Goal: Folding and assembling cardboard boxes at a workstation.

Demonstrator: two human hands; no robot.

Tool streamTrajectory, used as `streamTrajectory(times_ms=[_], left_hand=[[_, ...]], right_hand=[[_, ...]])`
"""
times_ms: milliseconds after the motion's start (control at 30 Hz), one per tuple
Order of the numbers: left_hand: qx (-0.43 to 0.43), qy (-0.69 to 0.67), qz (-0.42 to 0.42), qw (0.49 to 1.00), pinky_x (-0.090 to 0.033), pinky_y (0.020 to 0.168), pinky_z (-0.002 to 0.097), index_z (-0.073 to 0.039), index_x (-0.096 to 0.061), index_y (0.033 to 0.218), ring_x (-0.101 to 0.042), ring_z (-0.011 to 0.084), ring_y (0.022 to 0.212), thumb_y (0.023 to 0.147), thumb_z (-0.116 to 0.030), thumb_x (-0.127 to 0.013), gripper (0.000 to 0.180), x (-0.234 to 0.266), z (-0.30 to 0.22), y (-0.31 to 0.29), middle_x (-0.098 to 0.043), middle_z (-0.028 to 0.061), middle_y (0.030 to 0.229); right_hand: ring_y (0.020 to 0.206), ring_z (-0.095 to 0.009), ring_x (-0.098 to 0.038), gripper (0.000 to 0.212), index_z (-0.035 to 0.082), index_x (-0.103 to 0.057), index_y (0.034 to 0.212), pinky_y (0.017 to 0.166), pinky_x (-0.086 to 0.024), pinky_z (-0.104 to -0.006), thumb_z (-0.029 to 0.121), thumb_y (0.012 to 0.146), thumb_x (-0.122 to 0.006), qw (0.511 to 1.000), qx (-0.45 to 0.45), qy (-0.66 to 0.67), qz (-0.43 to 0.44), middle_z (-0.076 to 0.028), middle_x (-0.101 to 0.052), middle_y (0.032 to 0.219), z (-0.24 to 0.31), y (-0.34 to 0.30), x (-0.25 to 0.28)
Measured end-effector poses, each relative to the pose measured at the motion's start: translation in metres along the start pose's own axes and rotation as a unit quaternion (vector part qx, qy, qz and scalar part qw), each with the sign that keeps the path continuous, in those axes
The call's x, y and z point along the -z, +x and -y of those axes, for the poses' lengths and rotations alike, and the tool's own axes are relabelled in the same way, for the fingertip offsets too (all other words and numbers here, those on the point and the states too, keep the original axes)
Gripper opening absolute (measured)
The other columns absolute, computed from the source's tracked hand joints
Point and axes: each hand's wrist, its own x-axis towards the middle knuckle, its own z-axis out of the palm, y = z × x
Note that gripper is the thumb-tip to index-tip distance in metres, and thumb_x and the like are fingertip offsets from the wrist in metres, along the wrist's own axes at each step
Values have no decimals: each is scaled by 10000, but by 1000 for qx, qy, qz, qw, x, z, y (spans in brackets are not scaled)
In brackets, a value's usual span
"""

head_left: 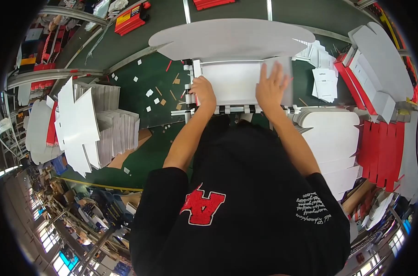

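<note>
A white cardboard box (232,83), partly folded up, sits in a metal frame in front of me with its long lid flap (232,39) standing up at the far side. My left hand (203,92) has its fingers curled over the box's left side wall. At the right end of the box, my right hand (271,87) is spread flat against the white side panel, its fingertips slightly blurred. The inside of the box shows bare white board between my hands.
Stacked flat white box blanks (117,124) stand at left. On the right lie printed white sheets (325,83), more white blanks (331,133), red blanks (381,152) and an open red-and-white box (356,83). Red boxes (129,20) sit on the far conveyor. Paper scraps dot the green floor.
</note>
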Motion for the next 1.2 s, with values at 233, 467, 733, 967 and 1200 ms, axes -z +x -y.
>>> streamTrajectory(times_ms=[233,467,733,967,1200], left_hand=[[-15,-91,145,985,-571,575,381,-32,-542,914,-633,168,677,766,-160,-650,223,23,-11,16,-543,50,801],[-23,-269,118,956,-558,615,328,4,-484,934,-680,243,746,864,-302,-601,336,-3,19,13,-601,129,878],[54,-373,124,918,-554,622,358,129,-357,1230,-539,273,961,812,-384,-611,709,-8,25,12,-468,181,1081],[37,-323,139,936,-557,535,274,109,-417,1034,-657,234,684,846,-295,-581,474,-23,12,13,-491,232,1015],[36,-341,94,934,-565,556,282,32,-403,971,-657,228,762,836,-320,-634,442,-16,13,4,-491,156,968]], right_hand=[[1166,-405,-441,568,22,-458,1266,965,-398,-465,347,833,-629,907,69,373,182,-262,-376,1306,31,-19,-57],[1159,-379,-450,575,-3,-467,1257,957,-411,-443,359,834,-613,911,62,330,241,-258,-341,1332,36,-17,-61],[1186,-389,-422,566,2,-467,1264,989,-391,-431,374,854,-582,908,73,319,262,-265,-362,1326,36,-16,-59],[1139,-397,-461,580,-10,-482,1215,931,-436,-450,429,847,-577,916,126,270,269,-254,-443,1217,40,-11,-57],[847,-361,-611,314,15,-512,1026,696,-512,-433,254,850,-614,939,28,322,121,-180,-554,1086,59,80,-48]])
